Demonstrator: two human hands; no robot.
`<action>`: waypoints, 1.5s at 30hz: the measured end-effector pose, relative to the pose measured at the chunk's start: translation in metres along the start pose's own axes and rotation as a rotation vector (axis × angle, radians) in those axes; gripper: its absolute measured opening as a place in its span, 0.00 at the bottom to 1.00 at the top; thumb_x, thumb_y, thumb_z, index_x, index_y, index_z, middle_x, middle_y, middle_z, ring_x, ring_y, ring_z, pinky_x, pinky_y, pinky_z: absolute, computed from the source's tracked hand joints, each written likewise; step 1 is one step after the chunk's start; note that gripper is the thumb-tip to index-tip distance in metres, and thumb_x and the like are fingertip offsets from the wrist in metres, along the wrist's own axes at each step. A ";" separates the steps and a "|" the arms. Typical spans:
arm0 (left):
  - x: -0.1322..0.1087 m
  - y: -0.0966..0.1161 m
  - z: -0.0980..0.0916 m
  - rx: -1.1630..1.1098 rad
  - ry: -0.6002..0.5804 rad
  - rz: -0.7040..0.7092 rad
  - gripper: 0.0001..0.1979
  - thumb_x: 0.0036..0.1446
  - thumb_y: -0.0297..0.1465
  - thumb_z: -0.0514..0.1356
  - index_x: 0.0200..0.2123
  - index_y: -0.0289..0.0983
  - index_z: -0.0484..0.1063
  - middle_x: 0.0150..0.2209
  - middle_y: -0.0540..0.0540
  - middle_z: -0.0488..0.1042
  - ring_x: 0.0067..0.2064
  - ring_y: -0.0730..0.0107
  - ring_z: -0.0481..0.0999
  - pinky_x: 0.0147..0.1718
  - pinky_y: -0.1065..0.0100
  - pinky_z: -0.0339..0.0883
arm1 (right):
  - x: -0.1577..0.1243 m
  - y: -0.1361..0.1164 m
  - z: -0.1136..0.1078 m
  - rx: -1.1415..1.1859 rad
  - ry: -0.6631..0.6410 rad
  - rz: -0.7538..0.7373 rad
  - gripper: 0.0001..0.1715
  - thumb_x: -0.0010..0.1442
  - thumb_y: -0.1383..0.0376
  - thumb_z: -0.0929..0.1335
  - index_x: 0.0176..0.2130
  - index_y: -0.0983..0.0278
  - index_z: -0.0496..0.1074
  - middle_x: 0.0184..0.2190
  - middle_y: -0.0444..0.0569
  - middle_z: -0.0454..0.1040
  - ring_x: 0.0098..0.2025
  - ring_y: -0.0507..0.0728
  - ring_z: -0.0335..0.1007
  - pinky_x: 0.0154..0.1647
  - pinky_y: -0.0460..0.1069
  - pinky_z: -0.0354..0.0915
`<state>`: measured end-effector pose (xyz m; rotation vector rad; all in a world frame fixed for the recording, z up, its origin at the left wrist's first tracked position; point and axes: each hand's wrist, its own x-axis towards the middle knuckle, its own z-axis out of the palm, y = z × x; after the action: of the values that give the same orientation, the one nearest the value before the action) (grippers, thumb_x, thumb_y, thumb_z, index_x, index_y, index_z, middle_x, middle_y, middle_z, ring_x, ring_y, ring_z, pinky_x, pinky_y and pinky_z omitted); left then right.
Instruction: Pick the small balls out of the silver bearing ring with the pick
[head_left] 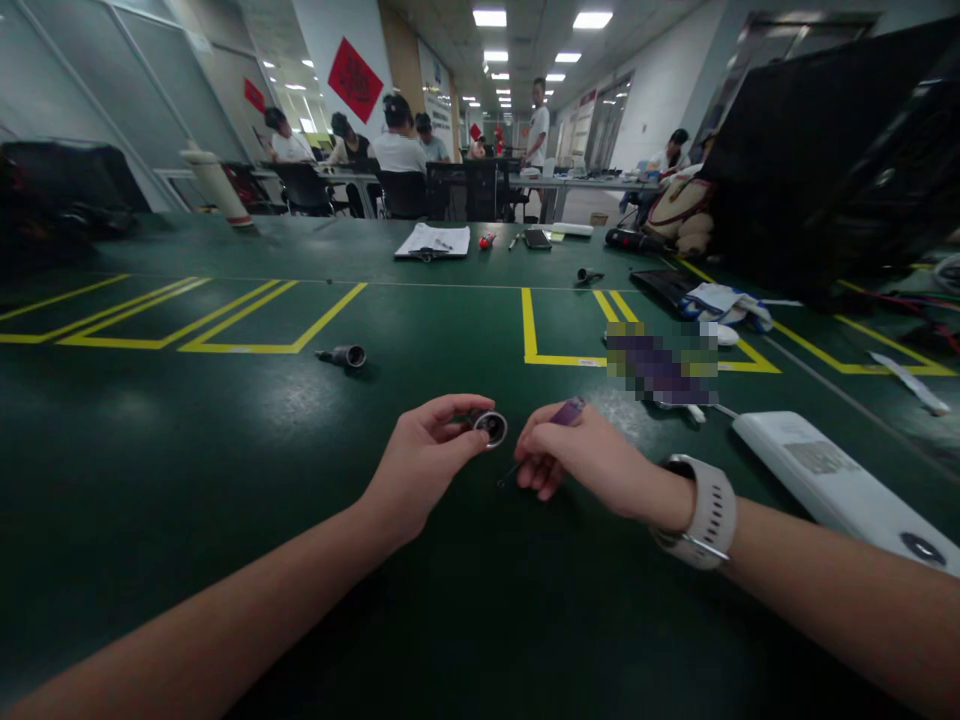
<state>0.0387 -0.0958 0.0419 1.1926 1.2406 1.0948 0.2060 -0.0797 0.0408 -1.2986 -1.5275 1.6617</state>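
My left hand (427, 450) is closed on a small round metal connector (491, 429), pinched between thumb and fingers with its hollow end facing me. Just to the right, my right hand (577, 450) grips a slim tool with a purple handle (568, 411). Its thin dark tip points down and left, below the connector and apart from it; the tip's exact shape is too small to tell. Both hands are above the dark green table (420, 620). A similar metal connector (349, 356) lies to the left, and another (589, 275) farther back on the right.
A white power bank (840, 485) with a cable lies at right, near a pixelated object (660, 365). Yellow tape (529, 325) marks the table. Farther back are a clipboard (433, 242), a black pouch (628, 240) and a cloth (724, 303). People sit at distant desks.
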 end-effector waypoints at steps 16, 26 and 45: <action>0.007 -0.001 -0.006 -0.031 0.058 -0.020 0.15 0.45 0.24 0.64 0.40 0.36 0.76 0.36 0.46 0.80 0.38 0.67 0.78 0.43 0.64 0.69 | -0.007 0.027 -0.004 0.353 0.055 -0.430 0.09 0.60 0.65 0.65 0.36 0.65 0.74 0.34 0.49 0.77 0.36 0.54 0.74 0.40 0.53 0.70; 0.001 -0.003 -0.003 -0.020 0.006 0.016 0.13 0.47 0.25 0.63 0.39 0.35 0.77 0.35 0.46 0.80 0.37 0.68 0.78 0.41 0.67 0.71 | -0.021 0.022 0.007 -0.354 0.212 -0.813 0.12 0.60 0.72 0.63 0.41 0.63 0.73 0.35 0.49 0.76 0.38 0.54 0.72 0.40 0.51 0.69; 0.000 -0.004 0.001 0.140 0.035 0.147 0.08 0.48 0.26 0.60 0.33 0.35 0.77 0.37 0.47 0.79 0.38 0.68 0.78 0.40 0.67 0.72 | -0.024 0.023 0.012 -0.532 0.172 -0.991 0.16 0.58 0.75 0.62 0.45 0.64 0.69 0.37 0.53 0.75 0.40 0.57 0.70 0.41 0.54 0.68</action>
<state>0.0391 -0.0961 0.0383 1.3942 1.2898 1.1556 0.2100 -0.1113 0.0246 -0.6380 -2.0771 0.5270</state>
